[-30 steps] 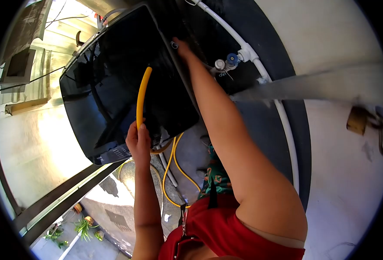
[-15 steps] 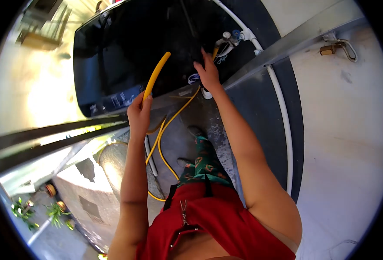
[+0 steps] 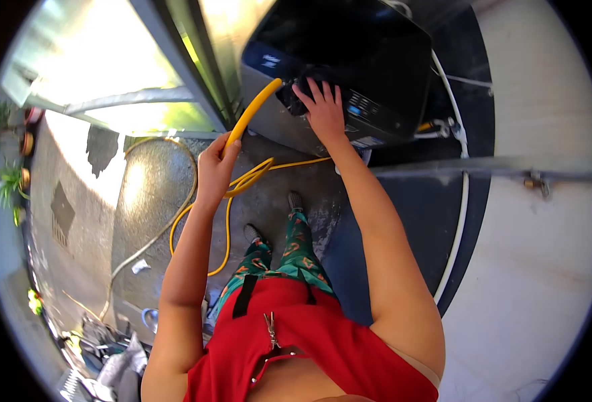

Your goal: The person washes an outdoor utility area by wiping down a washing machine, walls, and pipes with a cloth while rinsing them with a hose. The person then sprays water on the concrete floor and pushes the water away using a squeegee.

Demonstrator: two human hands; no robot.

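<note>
Your left hand (image 3: 217,167) closed round yellow hose (image 3: 250,114) near its end; hose tip angles up, near dark cloth (image 3: 289,102) on black machine (image 3: 356,43); your right hand (image 3: 326,117) open, fingers spread over cloth beside control panel (image 3: 363,107), can't tell if gripping; more yellow hose looped on floor (image 3: 142,214)

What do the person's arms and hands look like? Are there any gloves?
The left arm and right arm are bare, because the red top has no sleeves. The left hand and right hand have no gloves.
</note>
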